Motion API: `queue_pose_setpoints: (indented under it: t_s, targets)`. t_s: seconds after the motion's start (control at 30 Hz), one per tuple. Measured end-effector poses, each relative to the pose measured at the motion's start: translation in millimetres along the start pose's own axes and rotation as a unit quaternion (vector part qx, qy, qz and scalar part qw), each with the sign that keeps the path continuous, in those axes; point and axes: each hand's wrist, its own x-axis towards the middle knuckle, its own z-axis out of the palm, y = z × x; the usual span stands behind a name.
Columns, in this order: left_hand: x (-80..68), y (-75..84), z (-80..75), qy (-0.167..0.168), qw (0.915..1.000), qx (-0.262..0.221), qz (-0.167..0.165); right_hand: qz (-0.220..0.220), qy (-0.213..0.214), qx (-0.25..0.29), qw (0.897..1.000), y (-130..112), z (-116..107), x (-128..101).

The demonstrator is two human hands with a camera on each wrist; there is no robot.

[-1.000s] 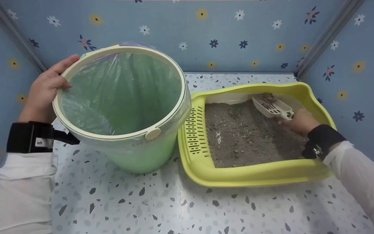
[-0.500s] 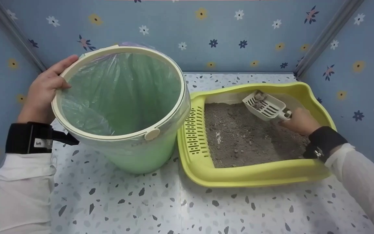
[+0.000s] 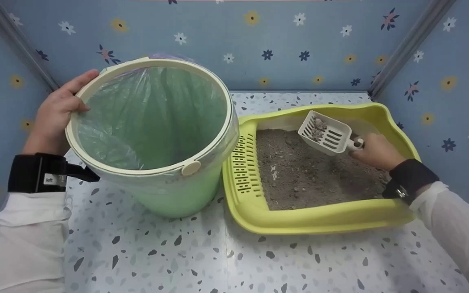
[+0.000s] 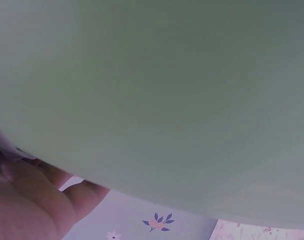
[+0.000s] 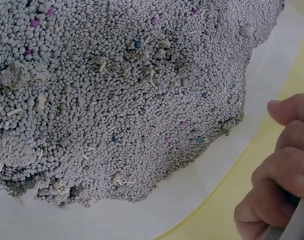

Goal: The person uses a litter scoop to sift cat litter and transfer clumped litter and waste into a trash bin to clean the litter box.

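My left hand (image 3: 57, 112) grips the cream rim of a green bin (image 3: 177, 195), which is lined with a clear plastic bag (image 3: 149, 110). In the left wrist view the bin's wall (image 4: 167, 125) fills most of the picture, with the hand's fingers (image 4: 46, 202) at its edge. My right hand (image 3: 377, 151) holds a white slotted litter scoop (image 3: 332, 144) by its handle, above the litter box (image 3: 320, 219). Several grey clumps (image 3: 318, 128) lie in the scoop. In the right wrist view, curled fingers (image 5: 279, 170) wrap the handle, over grey litter (image 5: 116, 100).
The yellow litter box stands right of the bin, with a perforated ledge (image 3: 244, 167) on its left side. More clumps (image 5: 24, 75) and pale bits show in the litter. Flower-patterned walls (image 3: 283, 44) enclose the speckled floor (image 3: 193, 252) at the back and sides.
The right hand has tilted the scoop and shifted its pan left; the clumps have spread apart over its slots. The left hand and bin stay put.
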Motion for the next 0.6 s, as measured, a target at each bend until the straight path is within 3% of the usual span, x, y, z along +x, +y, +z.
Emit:
queue_pose_setpoints:
  t_s: [0.33,0.6]
  targets:
    - [-0.3,-0.3,-0.2,-0.007,0.9999,-0.011,0.004,-0.062,0.06,0.008,0.996,-4.7,0.1,1.2]
    - [-0.3,-0.7,-0.3,-0.01,0.9998,-0.018,0.008,-0.032,0.072,0.045,0.996,-9.6,-5.0,2.5]
